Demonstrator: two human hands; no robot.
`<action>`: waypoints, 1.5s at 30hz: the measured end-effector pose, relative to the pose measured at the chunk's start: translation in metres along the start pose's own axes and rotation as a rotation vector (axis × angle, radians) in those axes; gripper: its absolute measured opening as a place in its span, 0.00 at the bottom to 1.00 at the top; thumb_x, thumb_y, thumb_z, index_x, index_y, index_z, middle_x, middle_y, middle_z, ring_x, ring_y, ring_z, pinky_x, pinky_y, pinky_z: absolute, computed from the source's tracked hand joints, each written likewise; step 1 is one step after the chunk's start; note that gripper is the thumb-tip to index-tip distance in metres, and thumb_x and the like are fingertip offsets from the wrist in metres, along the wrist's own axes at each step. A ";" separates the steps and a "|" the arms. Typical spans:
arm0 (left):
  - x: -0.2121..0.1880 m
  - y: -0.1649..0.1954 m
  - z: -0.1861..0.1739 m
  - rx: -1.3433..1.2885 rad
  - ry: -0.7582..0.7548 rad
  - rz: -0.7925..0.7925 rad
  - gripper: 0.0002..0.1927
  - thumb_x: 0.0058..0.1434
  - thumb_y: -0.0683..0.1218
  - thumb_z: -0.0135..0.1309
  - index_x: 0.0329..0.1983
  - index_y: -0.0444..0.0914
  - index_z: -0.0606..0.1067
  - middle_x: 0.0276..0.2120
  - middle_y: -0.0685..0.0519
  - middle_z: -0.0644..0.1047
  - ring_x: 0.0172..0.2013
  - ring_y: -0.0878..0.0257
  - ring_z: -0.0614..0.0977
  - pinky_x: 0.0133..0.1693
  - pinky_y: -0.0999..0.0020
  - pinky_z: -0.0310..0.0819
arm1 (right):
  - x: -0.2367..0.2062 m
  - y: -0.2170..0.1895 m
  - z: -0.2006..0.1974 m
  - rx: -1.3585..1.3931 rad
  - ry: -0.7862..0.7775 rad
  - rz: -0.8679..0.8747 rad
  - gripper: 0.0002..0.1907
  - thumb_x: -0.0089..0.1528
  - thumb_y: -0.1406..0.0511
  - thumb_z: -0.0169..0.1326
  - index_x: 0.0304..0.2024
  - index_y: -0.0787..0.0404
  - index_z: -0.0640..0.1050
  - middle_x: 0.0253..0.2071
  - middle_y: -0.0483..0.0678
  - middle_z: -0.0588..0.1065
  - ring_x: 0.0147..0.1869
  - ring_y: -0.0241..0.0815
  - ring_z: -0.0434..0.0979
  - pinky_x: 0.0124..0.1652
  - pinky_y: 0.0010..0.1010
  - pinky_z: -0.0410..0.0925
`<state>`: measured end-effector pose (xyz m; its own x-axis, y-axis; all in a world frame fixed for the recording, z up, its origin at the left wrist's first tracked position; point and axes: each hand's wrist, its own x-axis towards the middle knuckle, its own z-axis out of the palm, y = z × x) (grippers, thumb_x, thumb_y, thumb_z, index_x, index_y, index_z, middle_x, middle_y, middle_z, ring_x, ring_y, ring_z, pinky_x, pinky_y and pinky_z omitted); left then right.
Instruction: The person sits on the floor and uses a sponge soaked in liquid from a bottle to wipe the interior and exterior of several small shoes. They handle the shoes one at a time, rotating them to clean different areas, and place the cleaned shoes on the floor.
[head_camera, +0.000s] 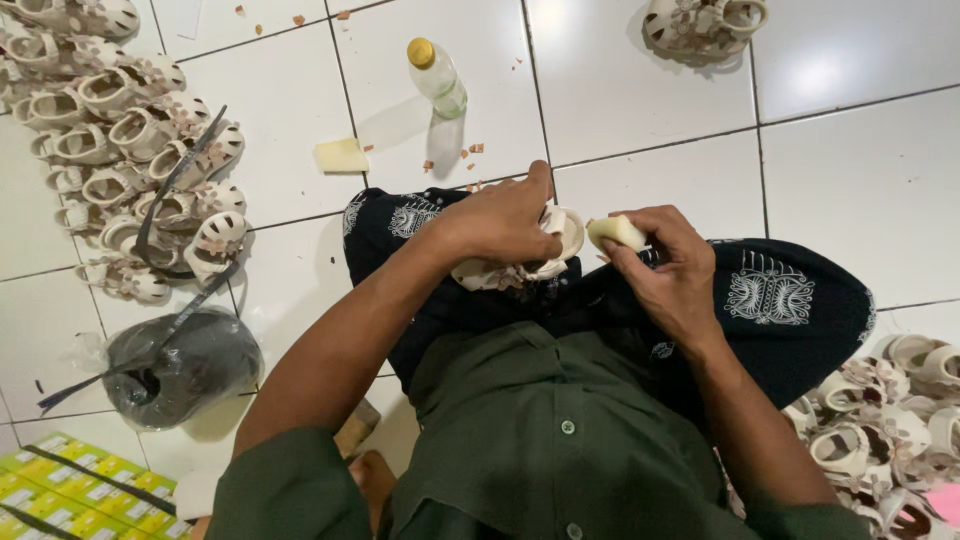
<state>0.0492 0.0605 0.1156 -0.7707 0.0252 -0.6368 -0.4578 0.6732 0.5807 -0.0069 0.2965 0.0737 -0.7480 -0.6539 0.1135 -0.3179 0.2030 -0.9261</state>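
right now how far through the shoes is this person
Done is hard to judge: one group of small cream shoes lies in rows on the floor at the left, another pile at the right. Which is finished, I cannot tell. In hand: the left hand holds one shoe on the lap, and the right hand holds a pale block beside it.

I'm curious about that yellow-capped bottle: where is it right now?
The bottle lies on the white tiled floor ahead of the hands, near the small yellow block.
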 end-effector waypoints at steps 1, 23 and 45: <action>-0.001 0.002 0.000 0.011 0.009 0.009 0.40 0.49 0.53 0.58 0.57 0.24 0.59 0.40 0.31 0.79 0.44 0.41 0.84 0.49 0.55 0.77 | 0.001 -0.003 0.001 -0.022 -0.002 -0.020 0.13 0.62 0.73 0.65 0.49 0.65 0.80 0.47 0.50 0.78 0.47 0.37 0.79 0.45 0.26 0.73; -0.009 0.006 0.002 0.024 0.031 0.058 0.44 0.49 0.52 0.59 0.60 0.21 0.55 0.35 0.32 0.80 0.39 0.42 0.85 0.43 0.55 0.80 | 0.013 -0.023 -0.010 -0.380 -0.327 -0.227 0.15 0.55 0.68 0.65 0.45 0.62 0.82 0.41 0.49 0.79 0.41 0.44 0.80 0.39 0.36 0.73; 0.203 -0.024 -0.009 -1.252 0.301 0.097 0.43 0.59 0.67 0.54 0.73 0.45 0.59 0.63 0.51 0.70 0.58 0.55 0.75 0.53 0.51 0.72 | -0.089 0.011 -0.220 -0.230 0.592 0.193 0.12 0.70 0.72 0.62 0.55 0.68 0.77 0.46 0.49 0.79 0.48 0.31 0.78 0.48 0.19 0.73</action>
<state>-0.1000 0.0423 -0.0230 -0.8181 -0.2422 -0.5216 -0.3698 -0.4730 0.7997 -0.0723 0.5171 0.1325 -0.9770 -0.0923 0.1922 -0.2129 0.4697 -0.8568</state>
